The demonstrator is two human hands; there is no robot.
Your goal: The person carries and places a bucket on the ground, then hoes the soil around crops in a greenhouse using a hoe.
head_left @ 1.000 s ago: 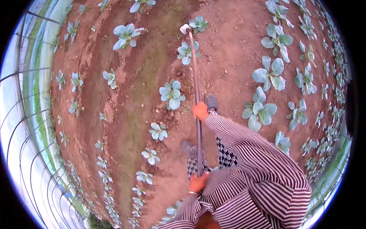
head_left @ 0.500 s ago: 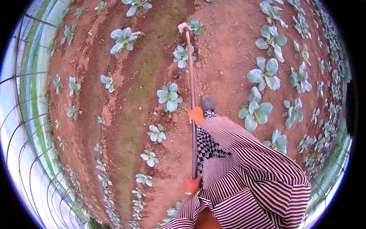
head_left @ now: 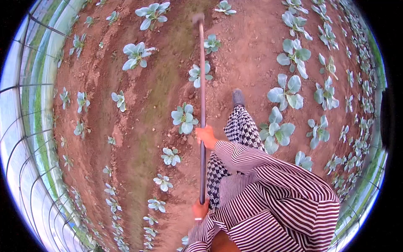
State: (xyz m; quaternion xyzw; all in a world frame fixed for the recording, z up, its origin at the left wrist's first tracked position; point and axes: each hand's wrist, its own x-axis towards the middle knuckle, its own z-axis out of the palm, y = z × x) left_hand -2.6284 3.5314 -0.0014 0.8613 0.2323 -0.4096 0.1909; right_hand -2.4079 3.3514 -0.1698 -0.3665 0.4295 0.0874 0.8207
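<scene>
A long-handled hoe runs nearly straight up the view. My right hand is closed around the middle of its handle. Lower down, my left hand grips the butt end, a pale band at its wrist. At the far end the hoe's head is blurred and appears above the soil. The handle passes in front of one small leafy plant and beside another plant. A larger leafy plant grows just left of my right hand.
Rows of leafy plants fill the reddish soil on both sides. My shoe is planted between rows. A mossy furrow runs at left. Greenhouse hoops and plastic sheeting curve along the left edge.
The hoe has swung left and its head has moved farther out, up the view. Both hands shifted left with it. My leg and shoe have come forward, showing more of the patterned trousers.
</scene>
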